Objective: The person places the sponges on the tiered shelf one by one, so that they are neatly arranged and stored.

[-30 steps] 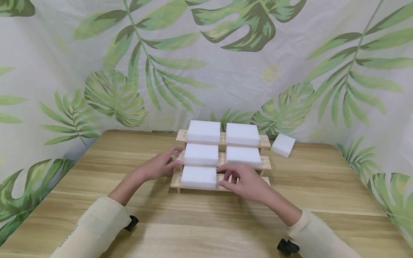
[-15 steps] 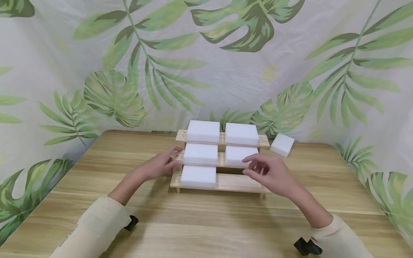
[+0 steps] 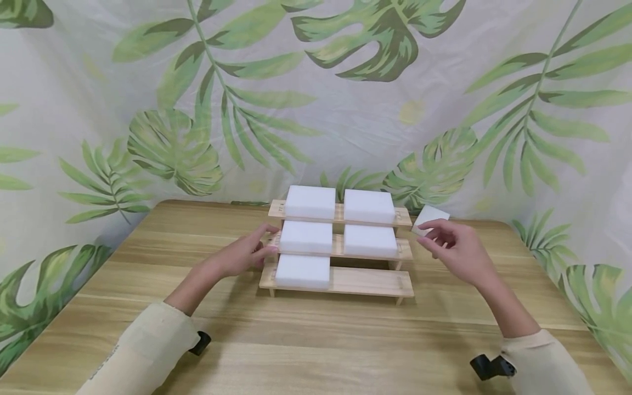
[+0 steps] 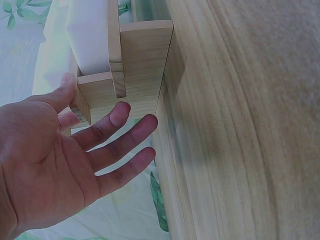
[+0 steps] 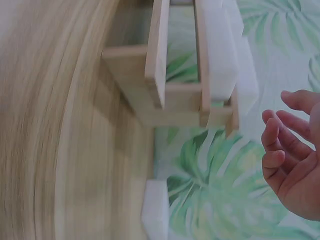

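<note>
A three-tier wooden stand [image 3: 375, 281] bears white foam blocks: two on the top tier, two on the middle, and one block [image 3: 302, 271] at the left of the bottom tier. My left hand [image 3: 239, 255] is at the stand's left side. Its thumb and index finger pinch the end of the middle tier, while the other fingers [image 4: 132, 132] stretch out below it. My right hand [image 3: 459, 252] is in the air right of the stand, fingers loosely bent, holding nothing. In the head view it partly covers a loose foam block [image 3: 430, 213] on the table.
The wooden table [image 3: 306, 351] runs up to a leaf-patterned cloth [image 3: 360, 126] hanging behind the stand. In the right wrist view the loose block [image 5: 156, 212] lies near the table's back edge, apart from the stand.
My right hand has moved right, from beside the bottom-tier block, across the stand's right end, to the loose block. My left hand has stayed at the stand's left side.
</note>
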The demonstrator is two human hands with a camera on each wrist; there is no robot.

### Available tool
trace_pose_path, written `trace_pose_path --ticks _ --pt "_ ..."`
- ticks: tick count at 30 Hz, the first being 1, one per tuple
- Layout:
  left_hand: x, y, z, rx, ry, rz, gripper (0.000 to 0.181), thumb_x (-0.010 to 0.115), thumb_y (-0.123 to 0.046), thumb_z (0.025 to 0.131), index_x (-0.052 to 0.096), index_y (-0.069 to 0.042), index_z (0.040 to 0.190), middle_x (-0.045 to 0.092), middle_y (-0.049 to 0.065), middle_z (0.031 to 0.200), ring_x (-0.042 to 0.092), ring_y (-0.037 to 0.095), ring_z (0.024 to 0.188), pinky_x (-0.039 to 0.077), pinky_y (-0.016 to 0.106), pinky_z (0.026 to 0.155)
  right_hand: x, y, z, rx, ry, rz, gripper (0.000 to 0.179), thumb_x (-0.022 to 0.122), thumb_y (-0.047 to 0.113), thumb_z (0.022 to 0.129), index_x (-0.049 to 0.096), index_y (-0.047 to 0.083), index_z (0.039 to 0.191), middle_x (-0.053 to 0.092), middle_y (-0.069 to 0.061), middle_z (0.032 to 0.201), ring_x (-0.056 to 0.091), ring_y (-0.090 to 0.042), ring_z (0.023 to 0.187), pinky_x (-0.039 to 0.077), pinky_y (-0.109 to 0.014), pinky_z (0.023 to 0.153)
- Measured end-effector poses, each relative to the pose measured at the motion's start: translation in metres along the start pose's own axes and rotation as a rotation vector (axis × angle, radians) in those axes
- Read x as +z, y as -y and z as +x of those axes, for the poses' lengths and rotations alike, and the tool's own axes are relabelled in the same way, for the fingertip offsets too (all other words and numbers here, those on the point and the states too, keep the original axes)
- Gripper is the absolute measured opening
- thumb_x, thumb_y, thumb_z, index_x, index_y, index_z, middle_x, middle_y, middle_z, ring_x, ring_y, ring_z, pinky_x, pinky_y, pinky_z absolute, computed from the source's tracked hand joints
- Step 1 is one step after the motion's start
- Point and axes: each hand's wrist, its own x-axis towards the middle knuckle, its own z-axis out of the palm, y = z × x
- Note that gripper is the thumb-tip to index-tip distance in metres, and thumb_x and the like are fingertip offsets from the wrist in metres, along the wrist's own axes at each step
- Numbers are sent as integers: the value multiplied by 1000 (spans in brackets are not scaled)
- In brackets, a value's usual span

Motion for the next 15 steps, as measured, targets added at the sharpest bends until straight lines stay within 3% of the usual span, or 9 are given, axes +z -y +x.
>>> trace_pose_path --ticks 6,10,15 --pt "0 -1 0 0 5 -9 53 51 -32 111 31 -4 152 68 12 85 69 32 85 53 44 81 -6 -24 6 52 -38 -73 22 73 15 99 73 0 115 75 -12 91 68 -17 76 51 -22 66" --pt "0 -2 0 -1 6 -9 54 51 -32 111 31 -3 152 68 12 86 70 31 85 53 45 82 -7 -40 11 72 -38 -114 25 72 16 99 73 -2 116 76 -16 97 71 -27 87 51 -21 72" --pt "0 -2 -1 -1 3 -5 54 51 -32 111 31 -2 152 67 12 84 69 31 83 53 44 82 -4 -57 18 123 -6 -141 31 71 17 100 70 -7 119 73 -26 112 69 -41 104 57 -42 83"
